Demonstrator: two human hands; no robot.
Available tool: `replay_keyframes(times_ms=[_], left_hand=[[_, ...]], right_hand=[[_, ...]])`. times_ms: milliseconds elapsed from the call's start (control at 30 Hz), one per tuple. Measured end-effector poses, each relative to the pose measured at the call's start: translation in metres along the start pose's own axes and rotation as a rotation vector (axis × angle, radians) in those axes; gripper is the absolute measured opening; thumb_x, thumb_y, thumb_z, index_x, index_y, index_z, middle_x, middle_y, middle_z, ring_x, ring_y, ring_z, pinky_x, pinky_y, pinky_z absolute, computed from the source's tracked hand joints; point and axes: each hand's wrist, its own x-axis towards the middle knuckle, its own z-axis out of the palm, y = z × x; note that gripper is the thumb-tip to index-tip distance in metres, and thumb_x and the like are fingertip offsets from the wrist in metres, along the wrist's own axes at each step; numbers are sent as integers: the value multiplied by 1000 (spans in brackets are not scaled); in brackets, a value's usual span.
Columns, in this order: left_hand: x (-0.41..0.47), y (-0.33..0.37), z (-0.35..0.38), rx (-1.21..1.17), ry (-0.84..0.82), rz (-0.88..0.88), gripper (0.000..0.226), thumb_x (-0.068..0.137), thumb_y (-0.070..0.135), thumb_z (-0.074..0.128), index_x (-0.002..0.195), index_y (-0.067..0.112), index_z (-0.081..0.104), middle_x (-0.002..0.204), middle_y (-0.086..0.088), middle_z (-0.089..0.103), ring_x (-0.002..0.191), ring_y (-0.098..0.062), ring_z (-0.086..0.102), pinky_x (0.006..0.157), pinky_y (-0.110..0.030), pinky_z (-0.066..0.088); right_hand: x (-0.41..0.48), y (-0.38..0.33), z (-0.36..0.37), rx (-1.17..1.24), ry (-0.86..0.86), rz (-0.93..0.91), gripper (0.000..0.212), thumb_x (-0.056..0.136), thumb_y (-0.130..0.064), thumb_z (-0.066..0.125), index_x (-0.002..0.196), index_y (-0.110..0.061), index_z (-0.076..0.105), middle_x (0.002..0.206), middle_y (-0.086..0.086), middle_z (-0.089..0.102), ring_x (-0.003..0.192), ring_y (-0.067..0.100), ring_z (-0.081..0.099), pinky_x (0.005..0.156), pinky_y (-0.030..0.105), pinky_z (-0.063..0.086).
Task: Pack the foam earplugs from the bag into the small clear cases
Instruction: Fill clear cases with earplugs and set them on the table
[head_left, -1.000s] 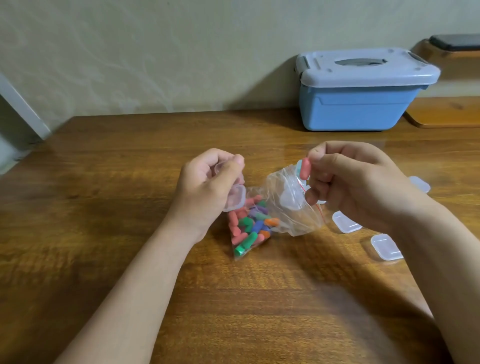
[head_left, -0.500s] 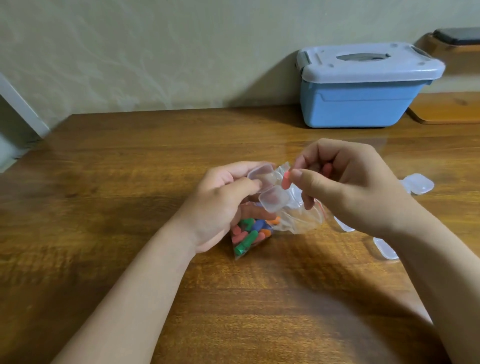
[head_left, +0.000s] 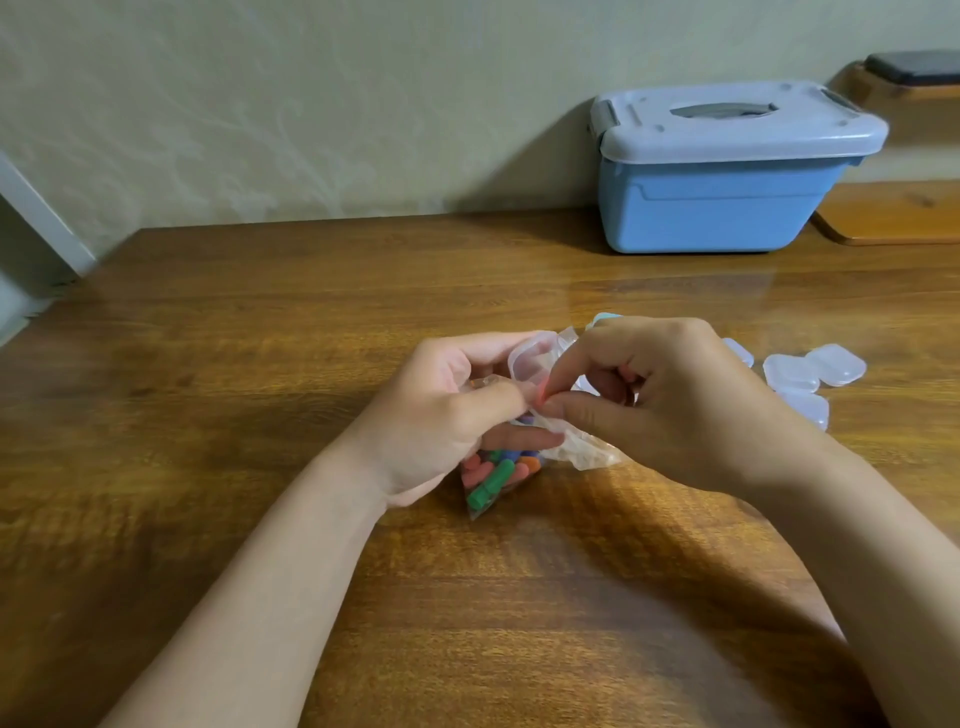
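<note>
A clear plastic bag (head_left: 587, 449) of coloured foam earplugs (head_left: 493, 480) lies on the wooden table (head_left: 260, 364) under my hands. My left hand (head_left: 441, 415) holds a small clear case (head_left: 530, 358) with its lid hinged open, above the bag. My right hand (head_left: 670, 400) pinches a pink earplug (head_left: 543, 392) between thumb and forefinger, right at the mouth of that case. Part of the case is hidden by my fingers.
Several other small clear cases (head_left: 810, 371) lie on the table just right of my right hand. A blue storage box (head_left: 717, 208) with a grey lid stands at the back right against the wall. A wooden board (head_left: 893, 213) lies beside it.
My right hand has carried the pink earplug leftward from above the bag to the case. My left hand has opened the case and turned it toward the right hand.
</note>
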Motion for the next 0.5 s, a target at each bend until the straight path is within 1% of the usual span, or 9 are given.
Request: replay_keyframes(times_ms=[100,133,200,233,300,333,400,467,500], left_hand=[[0,-1,0,38,25,9,36,98,-3,56,133,5,62,125,-16,70,115,-34,68,95,-52,56],[1,-1,0,45,37,12,36,98,-4,57,132,5,62,124,-15,70,114,-33,68,94,-51,57],[1,-2,0,40,59,12,37,96,-1,60,132,5,62,122,-14,71,111,-30,70,90,-47,59],[1,-2,0,30,71,10,37,95,0,62,132,5,62,120,-14,72,110,-29,71,87,-44,60],[1,-1,1,7,89,4,36,93,0,64,129,5,64,116,-12,74,107,-26,72,81,-36,61],[1,0,1,7,93,2,36,93,-1,64,128,5,64,115,-11,75,106,-25,73,79,-33,61],[1,0,2,15,103,4,34,92,-2,65,126,5,66,113,-11,75,104,-24,73,76,-31,61],[1,0,2,13,116,6,32,92,-3,65,123,5,67,113,-14,74,102,-26,74,73,-31,61],[1,0,1,12,119,7,31,91,-3,66,121,5,68,113,-15,74,102,-26,74,73,-31,61]], right_hand=[[-1,-1,-1,37,-39,19,2,86,-20,74,87,-22,75,57,-9,46,55,11,45,51,17,33],[-2,-1,-1,96,-51,39,9,87,-14,68,87,-21,74,57,-7,48,53,10,44,50,18,34],[-2,-4,-4,267,-55,97,24,81,-5,50,87,-18,69,57,-3,47,51,7,41,49,22,35],[-2,-4,-6,323,-36,114,28,76,-3,43,87,-17,65,59,-1,47,54,11,42,50,25,36],[0,-3,-9,346,17,136,31,72,-2,36,87,-19,58,66,1,50,62,18,46,54,31,40],[0,0,-9,335,36,148,32,73,-2,36,87,-21,56,69,-1,53,64,17,48,55,30,42],[0,3,-9,325,55,171,32,81,1,39,92,-24,56,74,-7,59,65,16,53,57,30,45],[0,5,-9,341,70,169,31,89,8,49,99,-20,57,79,-6,67,70,20,62,60,35,52],[0,5,-10,346,83,157,29,88,9,56,100,-18,58,80,-4,69,73,20,66,62,34,55]])
